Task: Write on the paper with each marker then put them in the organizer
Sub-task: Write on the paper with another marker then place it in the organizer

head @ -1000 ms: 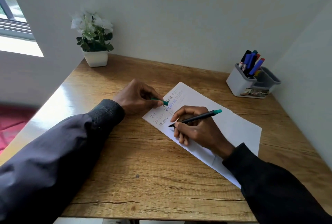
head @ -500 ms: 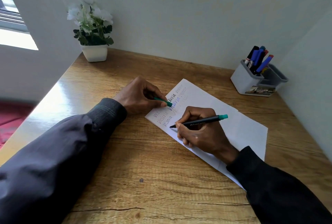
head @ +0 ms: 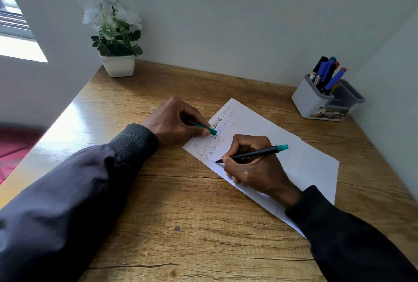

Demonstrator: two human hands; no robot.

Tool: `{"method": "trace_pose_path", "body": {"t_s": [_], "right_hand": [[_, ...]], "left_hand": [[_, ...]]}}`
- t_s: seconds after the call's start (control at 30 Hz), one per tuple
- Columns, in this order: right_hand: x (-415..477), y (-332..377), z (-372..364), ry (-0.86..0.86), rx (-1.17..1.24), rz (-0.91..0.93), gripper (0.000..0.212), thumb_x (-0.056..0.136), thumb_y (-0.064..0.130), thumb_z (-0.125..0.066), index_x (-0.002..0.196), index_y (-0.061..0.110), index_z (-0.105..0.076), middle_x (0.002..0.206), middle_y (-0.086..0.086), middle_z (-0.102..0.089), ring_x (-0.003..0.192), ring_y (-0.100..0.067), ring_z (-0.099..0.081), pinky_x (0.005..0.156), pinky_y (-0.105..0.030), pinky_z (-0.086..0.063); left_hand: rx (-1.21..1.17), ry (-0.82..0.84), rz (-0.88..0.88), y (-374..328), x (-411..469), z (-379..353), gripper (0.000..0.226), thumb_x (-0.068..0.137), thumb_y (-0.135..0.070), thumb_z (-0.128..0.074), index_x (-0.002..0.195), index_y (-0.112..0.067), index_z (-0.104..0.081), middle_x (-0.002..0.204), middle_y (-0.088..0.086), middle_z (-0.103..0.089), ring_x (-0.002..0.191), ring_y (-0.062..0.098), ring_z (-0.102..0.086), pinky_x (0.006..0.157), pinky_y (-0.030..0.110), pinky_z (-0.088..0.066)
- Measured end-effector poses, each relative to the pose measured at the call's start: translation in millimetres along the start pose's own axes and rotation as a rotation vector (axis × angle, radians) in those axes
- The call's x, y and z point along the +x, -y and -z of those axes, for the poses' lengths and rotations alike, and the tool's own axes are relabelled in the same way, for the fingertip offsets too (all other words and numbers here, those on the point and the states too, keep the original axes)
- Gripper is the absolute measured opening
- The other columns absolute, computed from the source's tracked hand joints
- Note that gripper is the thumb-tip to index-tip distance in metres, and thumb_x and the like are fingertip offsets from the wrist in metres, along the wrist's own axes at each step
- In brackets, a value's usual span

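Observation:
A white sheet of paper [head: 294, 146] lies slantwise on the wooden desk, with several handwritten words in different colours near its upper left corner. My right hand [head: 251, 166] grips a black marker with a teal end [head: 257, 154], its tip touching the paper at the left edge below the written lines. My left hand [head: 176, 121] rests on the desk beside the paper's corner and pinches the marker's teal cap [head: 204, 128]. A grey-and-white organizer [head: 314, 103] stands at the back right with several markers [head: 325, 73] upright in it.
A white pot of white flowers [head: 117, 55] stands at the back left corner of the desk [head: 181, 225]. Walls close the desk in at the back and right. A window shows at the far left.
My right hand has kept the marker tip at the paper's left part, shifting slightly down to a new line. My left hand still holds the cap in place. The camera view shifted slightly.

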State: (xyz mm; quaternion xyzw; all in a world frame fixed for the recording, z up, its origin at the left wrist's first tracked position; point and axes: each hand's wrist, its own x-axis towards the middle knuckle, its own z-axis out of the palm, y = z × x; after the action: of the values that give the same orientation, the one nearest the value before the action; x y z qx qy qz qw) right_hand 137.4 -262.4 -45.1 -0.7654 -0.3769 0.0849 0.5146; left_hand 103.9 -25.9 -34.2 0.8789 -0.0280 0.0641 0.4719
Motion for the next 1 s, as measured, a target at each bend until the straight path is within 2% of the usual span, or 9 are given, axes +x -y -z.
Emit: {"method": "trace_pose_path", "body": {"t_s": [0.07, 0.2, 0.3, 0.5, 0.67, 0.8, 1.0], "right_hand": [[-0.7, -1.0, 0.5, -0.01, -0.013, 0.007, 0.017, 0.079, 0.009, -0.074, 0.068, 0.015, -0.063, 0.058, -0.005, -0.067, 0.046, -0.021, -0.063, 0.045, -0.036, -0.052], [-1.6, 1.1, -0.8, -0.005, 0.075, -0.021, 0.023, 0.087, -0.004, -0.073, 0.071, 0.011, -0.065, 0.057, -0.006, -0.068, 0.043, -0.018, -0.064, 0.045, -0.025, -0.049], [-2.4, 2.5, -1.2, 0.008, 0.122, -0.05, 0.018, 0.09, -0.005, -0.071, 0.075, 0.003, -0.066, 0.059, -0.007, -0.068, 0.043, -0.017, -0.064, 0.044, -0.023, -0.049], [-2.2, 1.2, -0.2, -0.009, 0.13, -0.074, 0.02, 0.091, -0.003, -0.071, 0.074, 0.004, -0.064, 0.059, -0.012, -0.068, 0.043, -0.026, -0.064, 0.042, -0.028, -0.048], [-1.8, 1.9, 1.0, -0.021, 0.149, -0.107, 0.024, 0.087, -0.007, -0.07, 0.07, 0.006, -0.062, 0.056, -0.017, -0.066, 0.04, -0.027, -0.061, 0.04, -0.026, -0.046], [-2.1, 2.4, 0.6, -0.001, 0.145, -0.093, 0.018, 0.093, 0.0, -0.071, 0.077, 0.003, -0.065, 0.061, -0.017, -0.067, 0.045, -0.03, -0.064, 0.042, -0.033, -0.051], [-1.9, 2.5, 0.2, -0.043, 0.148, -0.106, 0.018, 0.093, -0.001, -0.071, 0.076, 0.001, -0.063, 0.06, -0.017, -0.066, 0.043, -0.03, -0.062, 0.041, -0.033, -0.05]], "left_hand": [[0.0, -0.001, -0.001, -0.5, -0.1, -0.1, 0.014, 0.08, -0.02, -0.081, 0.094, -0.016, -0.08, 0.097, -0.01, -0.076, 0.083, -0.003, -0.071, 0.067, 0.012, -0.055], [-0.007, 0.002, -0.004, 0.4, 0.1, 0.3, 0.014, 0.08, -0.02, -0.082, 0.094, -0.016, -0.08, 0.097, -0.008, -0.077, 0.082, -0.002, -0.072, 0.067, 0.012, -0.056], [-0.007, 0.004, -0.002, 1.3, 0.7, 0.3, 0.015, 0.08, -0.021, -0.082, 0.094, -0.017, -0.08, 0.098, -0.008, -0.077, 0.082, -0.001, -0.072, 0.068, 0.014, -0.057], [-0.002, 0.01, -0.009, 1.2, 1.1, 0.6, 0.015, 0.08, -0.018, -0.082, 0.094, -0.014, -0.08, 0.098, -0.007, -0.077, 0.082, -0.001, -0.072, 0.068, 0.013, -0.056], [0.003, 0.001, -0.021, 1.3, 0.8, 0.4, 0.016, 0.08, -0.019, -0.082, 0.094, -0.014, -0.08, 0.096, -0.007, -0.077, 0.081, -0.001, -0.072, 0.068, 0.013, -0.057], [0.005, 0.005, -0.02, 2.3, 1.6, 0.4, 0.015, 0.079, -0.02, -0.083, 0.093, -0.016, -0.08, 0.097, -0.007, -0.077, 0.082, -0.002, -0.072, 0.07, 0.014, -0.057], [0.013, 0.009, -0.016, 2.7, 2.2, 0.2, 0.015, 0.08, -0.02, -0.082, 0.094, -0.016, -0.08, 0.098, -0.008, -0.077, 0.083, -0.002, -0.072, 0.072, 0.017, -0.059]]}}
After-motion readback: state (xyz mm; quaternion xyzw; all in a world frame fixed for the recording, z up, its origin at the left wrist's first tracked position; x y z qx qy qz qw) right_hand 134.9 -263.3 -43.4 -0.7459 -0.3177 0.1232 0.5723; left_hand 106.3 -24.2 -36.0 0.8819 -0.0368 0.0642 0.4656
